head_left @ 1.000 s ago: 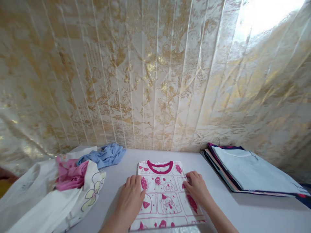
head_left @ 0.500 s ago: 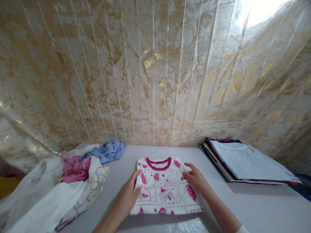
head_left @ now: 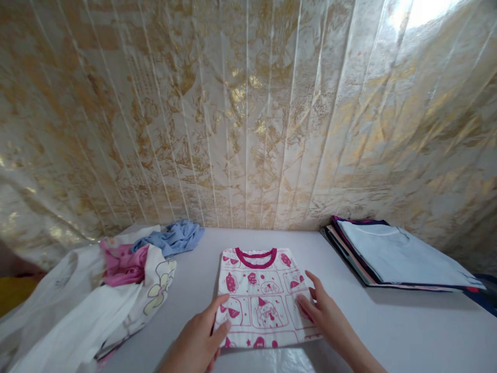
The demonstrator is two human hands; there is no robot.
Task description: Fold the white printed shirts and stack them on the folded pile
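Observation:
A folded white shirt [head_left: 267,305] with magenta cartoon prints and a magenta neckband lies flat on the table in front of me, collar away from me. My left hand [head_left: 204,329] is at its lower left edge, thumb and index finger on the cloth and other fingers curled below the edge. At the right edge is my right hand [head_left: 320,305], its thumb resting on the print and its index finger stretched out past the side of the shirt.
To the left lies a loose heap of clothes: white garments [head_left: 85,316], a pink piece [head_left: 126,264] and a blue piece [head_left: 171,239]. A stack of folded garments topped by a pale blue one [head_left: 399,256] sits at the right. Behind the table [head_left: 419,331] hangs a shiny gold-patterned sheet [head_left: 248,129].
Both hands have slid toward me along the shirt's sides, down to its lower part. The shirt remains folded, and the view has shifted slightly.

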